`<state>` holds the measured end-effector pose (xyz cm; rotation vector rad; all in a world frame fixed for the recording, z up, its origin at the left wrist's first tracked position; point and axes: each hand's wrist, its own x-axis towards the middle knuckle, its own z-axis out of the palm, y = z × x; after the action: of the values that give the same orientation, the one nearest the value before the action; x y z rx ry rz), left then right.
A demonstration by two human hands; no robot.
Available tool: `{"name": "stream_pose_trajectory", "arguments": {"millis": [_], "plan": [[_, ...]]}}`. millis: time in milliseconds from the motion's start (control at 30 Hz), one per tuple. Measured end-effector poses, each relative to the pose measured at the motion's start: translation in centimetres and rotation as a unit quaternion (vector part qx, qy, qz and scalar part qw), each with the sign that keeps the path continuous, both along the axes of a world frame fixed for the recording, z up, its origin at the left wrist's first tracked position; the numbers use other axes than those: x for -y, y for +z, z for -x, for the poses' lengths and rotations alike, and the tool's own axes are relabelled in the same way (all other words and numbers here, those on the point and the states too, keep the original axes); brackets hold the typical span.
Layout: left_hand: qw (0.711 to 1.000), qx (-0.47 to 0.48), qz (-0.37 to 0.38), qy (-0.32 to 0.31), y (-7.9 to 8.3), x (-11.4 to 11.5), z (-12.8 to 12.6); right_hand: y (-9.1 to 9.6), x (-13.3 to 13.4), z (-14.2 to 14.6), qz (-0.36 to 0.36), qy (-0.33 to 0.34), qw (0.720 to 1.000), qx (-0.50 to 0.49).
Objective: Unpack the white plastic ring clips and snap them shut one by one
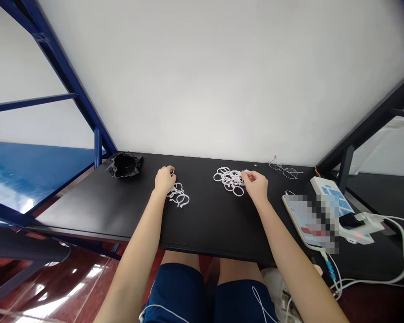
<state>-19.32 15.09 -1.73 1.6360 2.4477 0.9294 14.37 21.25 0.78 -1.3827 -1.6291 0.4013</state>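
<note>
Two heaps of white plastic rings lie on a black table (202, 224). My left hand (164, 178) rests at the far edge of the smaller heap (178, 196), its fingers curled around one white ring. My right hand (256, 185) sits at the right side of the larger heap (229, 179), fingertips pinched on a ring there. Both forearms reach in from the near edge.
A crumpled black bag (124, 164) lies at the table's far left. Wire-framed glasses (284, 169) sit at the far right by the white wall. A phone (306, 220), a white device (336, 202) and white cables (390, 251) crowd the right side. Blue frame bars (70, 85) stand left.
</note>
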Motion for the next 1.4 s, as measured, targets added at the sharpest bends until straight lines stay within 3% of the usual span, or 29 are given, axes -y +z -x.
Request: {"name": "stream_pose_trajectory", "arguments": {"millis": [200,333,400,500,600,700,800,867,933,1133,1300,1400], "plan": [[0.997,0.054,-0.023,-0.043,-0.1,-0.2,0.1,0.0,0.0,0.1,-0.022,-0.014,0.999,-0.025],[0.984,0.126,-0.065,-0.11,0.4,-0.3,-0.7,0.2,0.2,0.3,-0.026,-0.006,0.998,-0.053],[0.958,0.219,-0.106,-0.155,1.2,-0.2,-1.7,0.4,0.7,0.7,-0.022,0.017,0.996,-0.08],[0.869,0.404,-0.121,-0.259,2.8,0.3,-3.7,0.8,1.7,1.9,0.032,0.116,0.984,-0.134],[0.787,0.51,-0.06,-0.343,4.1,1.1,-5.8,1.0,3.0,3.5,0.165,0.272,0.932,-0.175],[0.731,0.556,0.024,-0.393,4.5,1.8,-7.4,0.9,3.9,4.7,0.285,0.359,0.868,-0.191],[0.693,0.579,0.064,-0.425,4.4,2.0,-8.1,0.4,4.2,5.2,0.381,0.408,0.803,-0.21],[0.679,0.584,0.077,-0.438,4.3,2.0,-8.3,0.2,4.1,5.2,0.433,0.443,0.755,-0.216],[0.672,0.582,0.09,-0.45,4.3,2.0,-8.3,0.2,4.1,5.2,0.457,0.466,0.725,-0.22],[0.683,0.558,0.094,-0.462,4.2,2.0,-8.8,0.6,4.4,5.1,0.422,0.446,0.756,-0.227],[0.697,0.533,0.092,-0.471,3.9,2.0,-9.2,0.3,4.4,5.2,0.352,0.398,0.827,-0.184],[0.702,0.525,0.089,-0.473,3.9,1.9,-9.3,0.0,4.4,5.3,0.312,0.391,0.849,-0.17]]}}
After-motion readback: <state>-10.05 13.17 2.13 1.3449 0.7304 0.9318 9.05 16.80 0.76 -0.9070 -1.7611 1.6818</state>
